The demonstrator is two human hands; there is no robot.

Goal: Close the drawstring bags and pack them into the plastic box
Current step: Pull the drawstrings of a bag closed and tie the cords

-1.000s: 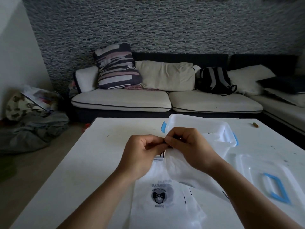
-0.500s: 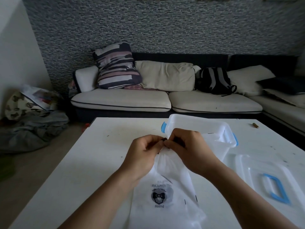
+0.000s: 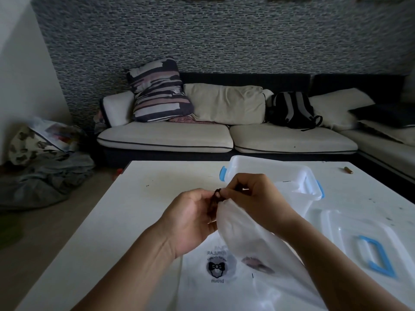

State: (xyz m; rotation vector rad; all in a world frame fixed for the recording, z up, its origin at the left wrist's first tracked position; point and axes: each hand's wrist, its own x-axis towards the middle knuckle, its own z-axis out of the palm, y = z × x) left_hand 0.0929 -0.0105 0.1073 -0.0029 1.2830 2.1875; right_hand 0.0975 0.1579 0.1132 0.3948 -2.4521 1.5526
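While both hands [image 3: 224, 205] pinch drawstring bag [image 3: 244, 234], lower bag [image 3: 215, 286] reads mirrored "broun".

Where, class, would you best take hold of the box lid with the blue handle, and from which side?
Take the lid by its blue handle, coming down from above. The lid lies flat on the table, right of the plastic box, handle facing up and nothing over it. That raised loop probably gives curled fingers a surer hold than the thin flat rim.

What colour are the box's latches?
Light blue latches on the plastic box, clearest in the head view.
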